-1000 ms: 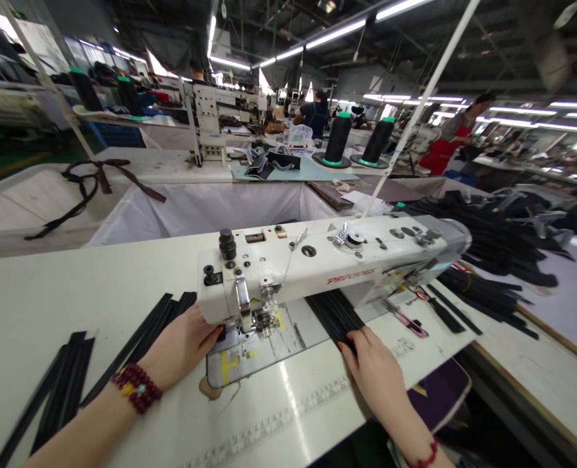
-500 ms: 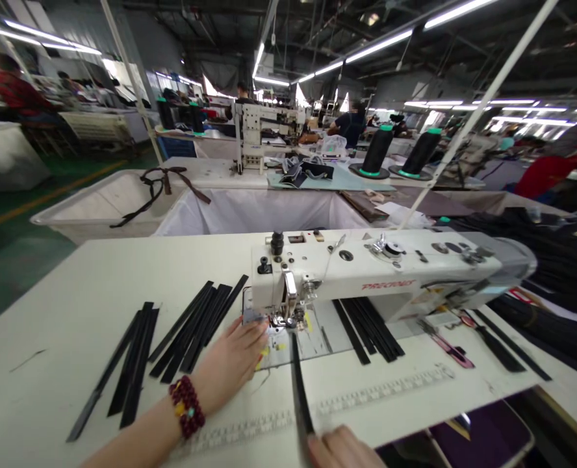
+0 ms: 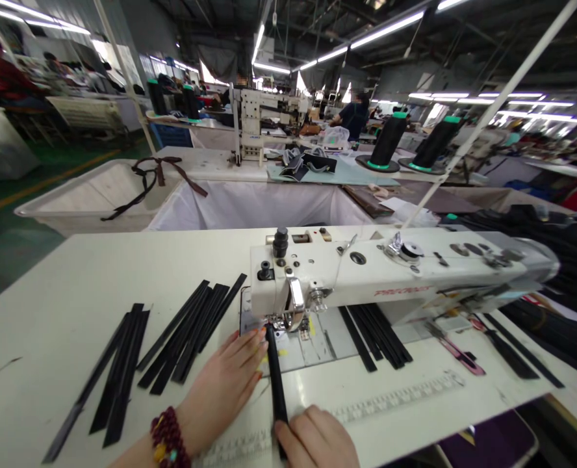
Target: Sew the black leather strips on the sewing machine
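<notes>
A narrow black strip point(image 3: 277, 380) runs from the presser foot of the white sewing machine point(image 3: 318, 266) toward me. My right hand point(image 3: 318, 439) pinches its near end between thumb and fingers. On the machine bed, my left hand point(image 3: 232, 370) lies flat with fingers stretched out; its fingertips are beside the strip's far end, close to the needle area. A dark red bead bracelet point(image 3: 169, 435) circles the left wrist. Several loose black strips point(image 3: 201, 331) lie beyond the left hand, with another group point(image 3: 117, 377) farther left.
More black strips point(image 3: 379, 338) rest under the machine arm. Pink-handled thread snips point(image 3: 457, 351) lie at right, behind a clear ruler point(image 3: 396, 398). White-lined bins point(image 3: 254, 205) stand behind the table. Dark material point(image 3: 561, 273) is heaped at the right.
My right hand has moved left and slightly up, and the strip's far end has shifted left against my left fingertips. The whole view has turned slightly.
</notes>
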Demonstrator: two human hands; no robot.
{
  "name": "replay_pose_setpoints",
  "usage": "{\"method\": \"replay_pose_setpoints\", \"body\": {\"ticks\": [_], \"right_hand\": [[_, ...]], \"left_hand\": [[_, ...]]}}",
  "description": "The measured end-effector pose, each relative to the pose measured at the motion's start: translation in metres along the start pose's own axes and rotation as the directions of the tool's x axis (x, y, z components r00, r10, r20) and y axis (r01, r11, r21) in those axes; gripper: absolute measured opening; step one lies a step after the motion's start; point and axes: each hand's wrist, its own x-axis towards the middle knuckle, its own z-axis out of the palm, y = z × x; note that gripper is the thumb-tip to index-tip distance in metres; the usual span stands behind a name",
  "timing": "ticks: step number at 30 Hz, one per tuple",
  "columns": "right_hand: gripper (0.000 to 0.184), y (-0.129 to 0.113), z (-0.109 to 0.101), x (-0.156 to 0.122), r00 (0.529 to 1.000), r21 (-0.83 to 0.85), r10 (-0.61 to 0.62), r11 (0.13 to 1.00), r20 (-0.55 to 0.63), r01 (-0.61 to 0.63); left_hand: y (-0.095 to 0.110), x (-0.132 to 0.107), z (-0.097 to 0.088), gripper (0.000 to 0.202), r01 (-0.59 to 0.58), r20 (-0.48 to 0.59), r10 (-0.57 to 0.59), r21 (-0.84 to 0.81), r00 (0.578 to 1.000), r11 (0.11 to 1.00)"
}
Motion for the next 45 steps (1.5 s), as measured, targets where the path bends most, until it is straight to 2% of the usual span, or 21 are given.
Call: {"method": "replay_pose_setpoints", "body": {"ticks": [2,6,11,19,21,24,26,29,34,38,45], "right_hand": [[0.022,0.002,0.001,0.002,1.000,0.036,0.004,0.999,0.011,-0.004],[0.038,0.004,0.004,0.009,0.992,0.106,0.006,0.994,-0.123,0.007],[0.036,0.005,0.007,0.011,0.992,0.102,-0.019,0.994,-0.125,0.032],[0.029,0.002,0.006,0.011,0.994,0.087,0.005,0.996,-0.107,0.004],[0.028,-0.001,0.007,0.005,0.995,0.084,0.013,0.996,-0.104,-0.004],[0.036,-0.004,0.010,-0.011,0.991,0.051,0.010,0.999,-0.135,-0.003],[0.033,-0.006,0.010,-0.023,0.990,0.005,-0.007,1.000,-0.139,0.008],[0.030,-0.005,0.010,-0.031,0.993,-0.028,-0.020,0.999,-0.118,0.017],[0.043,0.001,0.007,-0.015,0.995,0.037,-0.008,0.999,-0.096,0.011],[0.033,0.006,0.005,0.000,1.000,0.089,0.000,0.996,-0.030,0.002],[0.026,0.014,0.001,0.019,0.996,0.095,-0.011,0.995,0.085,0.003]], "left_hand": [[-0.002,0.002,0.002,0.043,-0.001,0.019,0.001,0.004,1.000,1.000],[-0.002,0.006,0.002,0.043,-0.014,0.029,0.013,0.035,0.999,0.999],[0.000,0.011,0.001,0.040,-0.012,0.052,0.008,0.087,0.999,0.996],[0.000,0.010,0.005,0.040,0.025,0.055,-0.029,0.073,0.998,0.997],[0.001,0.010,0.003,0.041,0.022,0.069,-0.028,0.087,0.997,0.996],[0.005,0.008,0.000,0.042,0.011,0.095,-0.021,0.109,0.995,0.994],[0.007,0.005,0.000,0.041,0.001,0.105,-0.013,0.111,0.994,0.994],[0.008,0.002,0.002,0.040,0.005,0.096,-0.013,0.079,0.995,0.997],[0.003,0.007,0.004,0.040,0.040,0.087,-0.044,0.043,0.995,0.998],[-0.002,0.015,0.002,0.038,0.051,0.128,-0.059,0.063,0.990,0.997],[-0.008,0.020,0.005,0.034,0.102,0.117,-0.102,0.013,0.988,0.995]]}}
